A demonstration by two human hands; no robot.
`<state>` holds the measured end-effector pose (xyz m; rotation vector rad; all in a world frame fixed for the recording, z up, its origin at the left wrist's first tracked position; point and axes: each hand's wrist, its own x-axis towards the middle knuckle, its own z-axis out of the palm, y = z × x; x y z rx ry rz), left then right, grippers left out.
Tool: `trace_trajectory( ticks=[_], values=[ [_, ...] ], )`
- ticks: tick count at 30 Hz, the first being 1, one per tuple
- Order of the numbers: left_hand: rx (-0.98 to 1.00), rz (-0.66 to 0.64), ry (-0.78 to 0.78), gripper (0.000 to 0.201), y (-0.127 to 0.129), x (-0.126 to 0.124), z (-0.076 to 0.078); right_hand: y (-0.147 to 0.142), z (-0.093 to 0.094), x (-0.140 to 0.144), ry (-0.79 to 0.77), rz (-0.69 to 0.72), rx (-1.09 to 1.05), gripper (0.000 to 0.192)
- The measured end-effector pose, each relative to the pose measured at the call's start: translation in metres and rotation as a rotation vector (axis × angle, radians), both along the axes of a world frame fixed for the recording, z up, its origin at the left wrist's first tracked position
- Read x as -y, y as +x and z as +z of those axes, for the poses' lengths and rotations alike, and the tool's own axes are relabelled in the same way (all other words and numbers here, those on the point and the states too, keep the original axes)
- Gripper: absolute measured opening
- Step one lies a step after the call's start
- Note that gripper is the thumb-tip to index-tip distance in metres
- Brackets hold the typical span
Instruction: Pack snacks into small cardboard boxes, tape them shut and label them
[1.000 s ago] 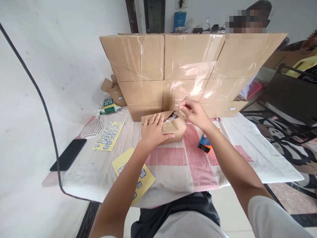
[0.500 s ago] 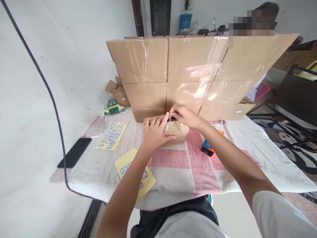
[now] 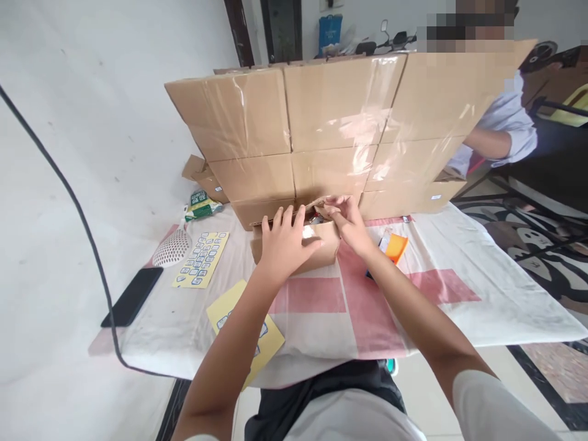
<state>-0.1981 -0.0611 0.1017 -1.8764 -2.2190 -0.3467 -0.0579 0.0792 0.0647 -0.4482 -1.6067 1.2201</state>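
A small brown cardboard box [image 3: 316, 252] sits on the cloth-covered table in front of a wall of larger boxes. My left hand [image 3: 283, 242] lies flat over its top and left side, pressing the flaps down. My right hand [image 3: 345, 218] is at the box's right top edge, fingers pinching a flap [image 3: 316, 204] over something shiny inside. What lies inside is mostly hidden.
Stacked taped cartons [image 3: 321, 128] stand behind. Left of the box lie two yellow sticker sheets [image 3: 201, 258], a white mesh scoop [image 3: 171, 247], a green packet [image 3: 201, 205] and a black phone [image 3: 132, 296]. An orange and blue object [image 3: 394, 248] lies to the right. Another person's arm [image 3: 493, 138] is behind the cartons.
My right hand has come down from above the box onto its right flap. My left hand has stayed pressed on the box top. The view has shifted slightly.
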Motion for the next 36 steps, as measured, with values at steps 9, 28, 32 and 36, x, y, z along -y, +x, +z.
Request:
trace_trajectory(
  ticks=[9, 28, 32, 36],
  values=[
    [0.052, -0.177, -0.025, 0.045, 0.015, -0.021, 0.014, 0.015, -0.012, -0.006, -0.016, 0.066, 0.073, 0.030],
    [-0.158, 0.125, 0.043, 0.110, 0.020, -0.012, -0.001, -0.001, -0.011, -0.019, -0.038, -0.021, 0.120, 0.019],
    [-0.148, 0.073, -0.058, 0.096, 0.029, -0.013, -0.018, 0.004, 0.000, -0.033, -0.274, 0.118, -0.155, 0.025],
    [-0.212, 0.017, -0.100, 0.080, 0.033, -0.010, -0.026, 0.018, 0.017, -0.030, -0.088, 0.161, -0.091, 0.024]
  ],
)
